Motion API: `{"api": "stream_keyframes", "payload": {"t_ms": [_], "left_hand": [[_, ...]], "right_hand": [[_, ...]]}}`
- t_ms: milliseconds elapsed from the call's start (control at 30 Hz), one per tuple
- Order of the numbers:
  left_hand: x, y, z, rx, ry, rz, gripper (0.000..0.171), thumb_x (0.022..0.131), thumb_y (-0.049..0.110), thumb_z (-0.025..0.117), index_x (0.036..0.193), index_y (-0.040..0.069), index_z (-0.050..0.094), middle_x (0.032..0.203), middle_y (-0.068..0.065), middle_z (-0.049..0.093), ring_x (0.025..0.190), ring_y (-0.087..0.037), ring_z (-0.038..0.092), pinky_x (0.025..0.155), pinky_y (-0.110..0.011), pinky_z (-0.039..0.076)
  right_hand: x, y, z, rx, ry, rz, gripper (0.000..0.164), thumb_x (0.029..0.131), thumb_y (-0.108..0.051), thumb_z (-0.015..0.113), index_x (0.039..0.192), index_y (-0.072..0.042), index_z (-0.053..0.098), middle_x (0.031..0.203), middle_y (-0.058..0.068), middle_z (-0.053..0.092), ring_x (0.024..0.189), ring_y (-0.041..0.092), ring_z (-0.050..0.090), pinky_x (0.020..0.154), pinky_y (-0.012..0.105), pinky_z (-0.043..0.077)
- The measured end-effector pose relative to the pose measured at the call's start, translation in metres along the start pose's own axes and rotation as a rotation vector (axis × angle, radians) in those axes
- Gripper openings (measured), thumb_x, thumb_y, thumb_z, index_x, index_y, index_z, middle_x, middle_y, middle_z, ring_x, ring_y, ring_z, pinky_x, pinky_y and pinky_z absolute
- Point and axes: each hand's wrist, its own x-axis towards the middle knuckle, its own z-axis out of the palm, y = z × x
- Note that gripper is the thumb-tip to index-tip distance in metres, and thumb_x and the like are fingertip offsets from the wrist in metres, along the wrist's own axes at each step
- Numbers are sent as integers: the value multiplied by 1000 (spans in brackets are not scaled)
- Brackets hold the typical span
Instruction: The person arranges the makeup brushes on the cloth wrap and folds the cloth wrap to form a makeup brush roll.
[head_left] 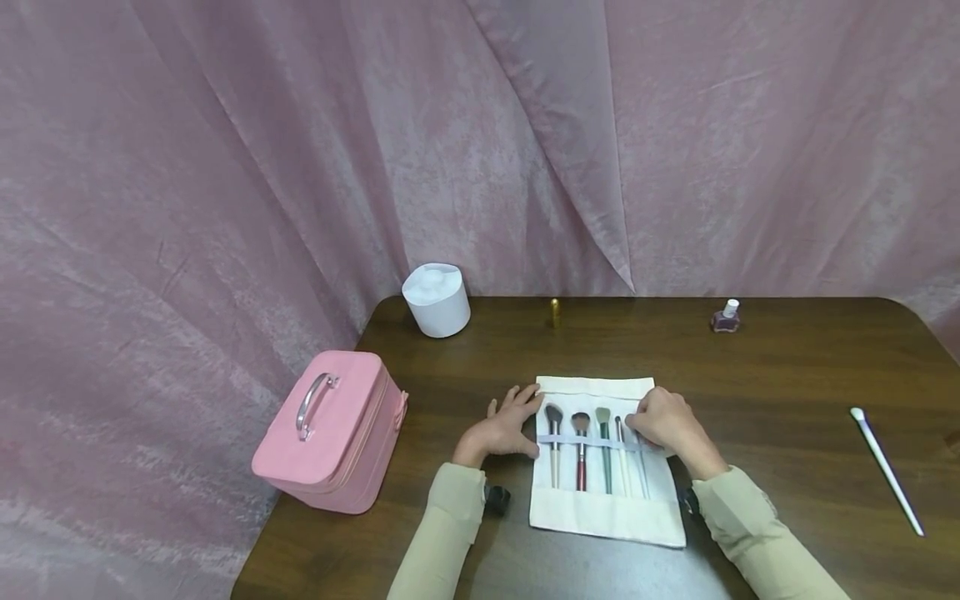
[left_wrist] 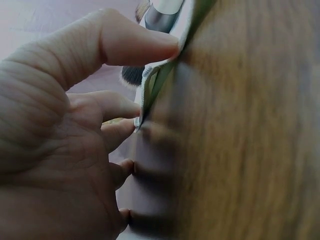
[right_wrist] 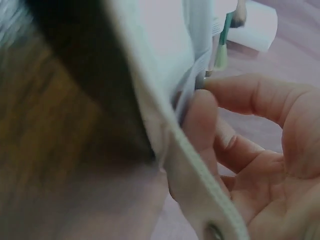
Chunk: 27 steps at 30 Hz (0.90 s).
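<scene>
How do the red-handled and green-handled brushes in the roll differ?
The red-handled makeup brush has dark brownish bristles, the green-handled makeup brush pale green ones. The red-handled makeup brush's head looks wider than the green-handled makeup brush's. Both lie under the brush roll's lavender strap.

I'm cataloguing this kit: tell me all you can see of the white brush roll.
The white brush roll looks like cloth and lies unrolled on the brown table, with flaps at far and near ends. Brushes lie side by side under its lilac strap, heads toward the far flap. The left hand touches its left edge; the right hand pinches at the strap's right end.
</scene>
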Motion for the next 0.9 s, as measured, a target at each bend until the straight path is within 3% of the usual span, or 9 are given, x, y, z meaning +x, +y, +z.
{"api": "stream_keyframes", "payload": {"t_ms": [167, 300, 433, 700, 900], "left_hand": [[0, 0, 0, 9, 0, 5, 96, 81, 11, 79, 161, 11, 26, 170, 0, 10, 155, -28, -1, 118, -60, 0], [0, 0, 1, 13, 1, 2, 96, 81, 11, 79, 161, 11, 27, 170, 0, 11, 155, -28, 0, 118, -60, 1], [0, 1, 1, 11, 7, -4, 96, 80, 12, 80, 161, 11, 28, 169, -1, 12, 155, -28, 0, 119, -60, 1], [1, 1, 2, -16, 10, -6, 95, 80, 10, 80, 160, 11, 30, 169, 0, 13, 155, -28, 0, 119, -60, -1], [1, 1, 1, -30, 13, -5, 95, 79, 9, 79, 160, 10, 30, 169, -1, 13, 155, -29, 0, 118, -60, -2]], "right_hand": [[-6, -3, -9, -23, 16, -39, 26, 94, -16, 64, 75, 1, 70, 62, 5, 55, 57, 19, 51, 52, 31, 40], [-9, -3, -22, -11, 50, -132, 25, 96, -18, 64, 95, 6, 72, 84, 12, 66, 74, 25, 56, 62, 39, 47], [-11, 3, -32, 38, 117, -221, 22, 96, -17, 64, 99, 4, 72, 93, 15, 70, 84, 28, 62, 71, 43, 51], [-17, 29, -43, 90, 269, -233, 20, 96, -15, 65, 103, 3, 70, 93, 14, 72, 82, 26, 64, 67, 36, 48], [-24, 56, -50, 45, 323, -228, 24, 96, -14, 65, 109, 6, 67, 98, 20, 71, 87, 34, 67, 70, 42, 51]]}}
